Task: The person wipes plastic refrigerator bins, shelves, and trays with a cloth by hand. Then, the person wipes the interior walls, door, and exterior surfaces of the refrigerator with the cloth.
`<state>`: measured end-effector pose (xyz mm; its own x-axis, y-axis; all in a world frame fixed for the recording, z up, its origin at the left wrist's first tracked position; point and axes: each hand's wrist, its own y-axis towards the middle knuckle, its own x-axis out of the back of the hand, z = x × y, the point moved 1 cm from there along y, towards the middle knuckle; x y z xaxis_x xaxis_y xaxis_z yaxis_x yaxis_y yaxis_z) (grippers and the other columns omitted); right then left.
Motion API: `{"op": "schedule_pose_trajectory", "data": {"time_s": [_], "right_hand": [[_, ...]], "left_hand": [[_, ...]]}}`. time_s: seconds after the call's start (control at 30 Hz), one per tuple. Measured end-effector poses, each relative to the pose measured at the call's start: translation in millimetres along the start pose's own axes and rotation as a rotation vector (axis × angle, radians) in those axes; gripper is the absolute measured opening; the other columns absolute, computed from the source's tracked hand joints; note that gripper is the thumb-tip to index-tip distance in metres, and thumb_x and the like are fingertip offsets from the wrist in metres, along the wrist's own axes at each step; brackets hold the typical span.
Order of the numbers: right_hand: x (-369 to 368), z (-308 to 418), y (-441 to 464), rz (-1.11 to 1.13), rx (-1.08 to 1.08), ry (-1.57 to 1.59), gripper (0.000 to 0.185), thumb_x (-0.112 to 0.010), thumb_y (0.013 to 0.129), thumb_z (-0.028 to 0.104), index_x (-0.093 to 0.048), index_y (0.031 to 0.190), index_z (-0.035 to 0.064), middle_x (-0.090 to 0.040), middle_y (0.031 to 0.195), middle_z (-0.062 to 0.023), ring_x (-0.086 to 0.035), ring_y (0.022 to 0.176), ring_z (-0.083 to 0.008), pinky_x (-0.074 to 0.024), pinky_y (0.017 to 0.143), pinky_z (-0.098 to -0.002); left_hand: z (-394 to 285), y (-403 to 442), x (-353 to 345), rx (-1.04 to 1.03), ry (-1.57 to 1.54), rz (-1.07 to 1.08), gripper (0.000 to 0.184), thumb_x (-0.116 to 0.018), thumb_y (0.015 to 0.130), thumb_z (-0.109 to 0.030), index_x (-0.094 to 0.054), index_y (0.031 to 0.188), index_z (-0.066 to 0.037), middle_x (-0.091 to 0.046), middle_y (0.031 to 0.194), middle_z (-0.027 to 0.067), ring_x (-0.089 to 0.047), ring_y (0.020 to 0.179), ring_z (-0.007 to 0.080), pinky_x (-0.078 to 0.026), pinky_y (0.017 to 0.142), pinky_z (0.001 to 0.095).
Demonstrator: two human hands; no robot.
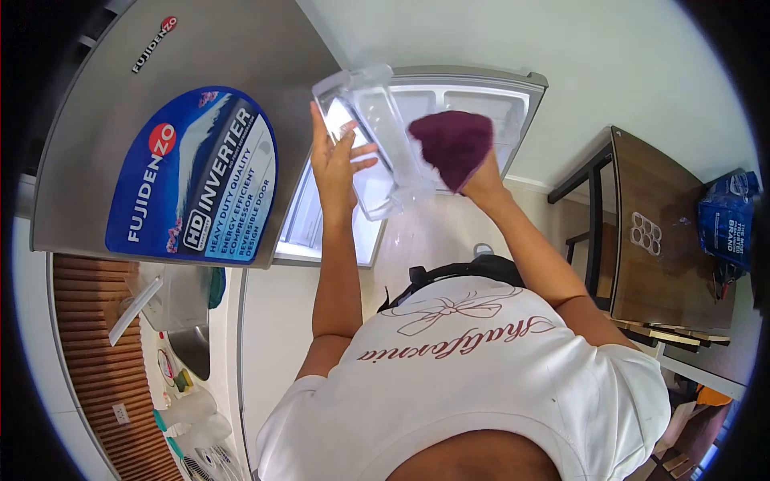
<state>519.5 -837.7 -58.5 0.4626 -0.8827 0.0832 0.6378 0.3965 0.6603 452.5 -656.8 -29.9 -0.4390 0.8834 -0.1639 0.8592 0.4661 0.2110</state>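
My left hand [340, 160] grips a clear plastic fridge door bin [383, 120], which is tilted up in front of the open fridge. Several of its fingers spread against the plastic. A dark maroon cloth [453, 146] is bunched in my right hand [486, 183], just right of the bin, and covers most of that hand's fingers. Behind both, the open fridge door [513, 104] shows its white inner side with moulded shelves. The lit fridge interior [305, 212] is partly hidden by my left forearm.
The grey upper fridge door [265, 40] with a large blue sticker [200, 176] stands at left. A brown table [666, 240] at right bears an egg-tray-like holder [645, 234] and a blue package [728, 220]. A counter with dishes [192, 417] lies lower left.
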Motion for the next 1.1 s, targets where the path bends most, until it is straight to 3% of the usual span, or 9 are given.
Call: {"op": "schedule_pose_trajectory", "data": {"time_s": [0.07, 0.13, 0.23, 0.33, 0.43, 0.63, 0.77, 1.03, 1.1], "right_hand": [[-5, 9, 1, 0.233, 0.190, -0.497, 0.031, -0.061, 0.070, 0.008, -0.063, 0.100, 0.0028, -0.060, 0.105, -0.0130, -0.056, 0.100, -0.0240, -0.0408, 0.089, -0.0370], [-25, 8, 8, 0.459, 0.450, -0.852, 0.027, -0.059, 0.070, 0.009, -0.063, 0.097, 0.0054, -0.060, 0.104, -0.0092, -0.049, 0.111, -0.0235, -0.0303, 0.099, -0.0461], [-36, -7, 18, 0.666, 0.247, -0.973, 0.019, -0.058, 0.071, 0.010, -0.063, 0.089, 0.0080, -0.059, 0.092, -0.0064, -0.053, 0.098, -0.0213, -0.0355, 0.086, -0.0494], [-41, -17, 29, 0.387, 0.359, -1.199, 0.013, -0.053, 0.076, 0.012, -0.060, 0.084, 0.0045, -0.057, 0.090, -0.0079, -0.052, 0.095, -0.0239, -0.0349, 0.082, -0.0468], [-47, -21, 28, 0.317, 0.420, -1.160, 0.016, -0.055, 0.075, 0.012, -0.060, 0.086, 0.0032, -0.059, 0.088, -0.0087, -0.053, 0.094, -0.0250, -0.0368, 0.081, -0.0461], [-39, 7, 26, 0.368, 0.349, -1.192, 0.014, -0.056, 0.072, 0.010, -0.060, 0.083, 0.0032, -0.059, 0.083, -0.0105, -0.055, 0.088, -0.0236, -0.0393, 0.081, -0.0414], [-23, 9, 21, 0.411, 0.376, -1.145, 0.011, -0.059, 0.068, 0.008, -0.062, 0.075, 0.0003, -0.059, 0.081, -0.0140, -0.057, 0.082, -0.0265, -0.0435, 0.073, -0.0354], [5, 28, -11, 0.792, 0.211, -0.587, 0.006, -0.053, 0.065, 0.000, -0.058, 0.065, -0.0046, -0.056, 0.079, -0.0192, -0.054, 0.080, -0.0332, -0.0437, 0.070, -0.0394], [3, 23, -14, 0.723, 0.340, -0.593, 0.007, -0.053, 0.064, 0.001, -0.057, 0.067, -0.0043, -0.056, 0.075, -0.0191, -0.054, 0.075, -0.0336, -0.0429, 0.070, -0.0407]], "left_hand": [[-4, -2, -6, 0.177, -0.041, 0.060, 0.066, -0.049, 0.092, -0.022, -0.010, 0.145, -0.015, -0.051, 0.117, 0.0235, -0.065, 0.071, 0.0251, -0.056, 0.053, 0.0315], [1, -2, -12, 0.145, -0.102, 0.142, 0.055, -0.045, 0.095, -0.022, -0.020, 0.143, -0.011, -0.053, 0.119, 0.0166, -0.061, 0.089, 0.0206, -0.052, 0.073, 0.0292], [6, 2, -17, 0.108, -0.191, 0.155, 0.052, -0.046, 0.096, -0.020, -0.026, 0.142, -0.007, -0.051, 0.122, 0.0126, -0.053, 0.103, 0.0145, -0.044, 0.088, 0.0256], [8, -9, -29, 0.084, -0.116, 0.148, 0.054, -0.048, 0.095, -0.019, -0.025, 0.141, -0.003, -0.050, 0.123, 0.0132, -0.052, 0.105, 0.0149, -0.043, 0.088, 0.0258], [11, -15, -30, -0.002, -0.080, 0.077, 0.055, -0.051, 0.093, -0.019, -0.027, 0.139, 0.000, -0.057, 0.105, 0.0072, -0.053, 0.092, 0.0091, -0.044, 0.082, 0.0226], [9, -18, -25, -0.070, -0.002, 0.035, 0.053, -0.051, 0.093, -0.019, -0.030, 0.138, 0.000, -0.057, 0.096, 0.0047, -0.052, 0.083, 0.0041, -0.045, 0.068, 0.0176], [-13, -26, -32, -0.012, 0.020, 0.032, 0.055, -0.049, 0.093, -0.020, -0.025, 0.140, -0.004, -0.058, 0.093, 0.0083, -0.058, 0.058, 0.0082, -0.050, 0.046, 0.0213], [-20, -13, -26, -0.185, 0.056, -0.016, 0.054, -0.052, 0.092, -0.021, -0.029, 0.139, -0.006, -0.060, 0.096, 0.0155, -0.063, 0.061, 0.0144, -0.052, 0.050, 0.0219], [-23, -12, -32, -0.268, 0.194, 0.049, 0.052, -0.048, 0.094, -0.022, -0.029, 0.139, -0.004, -0.060, 0.099, 0.0184, -0.066, 0.066, 0.0190, -0.055, 0.054, 0.0253]]}}
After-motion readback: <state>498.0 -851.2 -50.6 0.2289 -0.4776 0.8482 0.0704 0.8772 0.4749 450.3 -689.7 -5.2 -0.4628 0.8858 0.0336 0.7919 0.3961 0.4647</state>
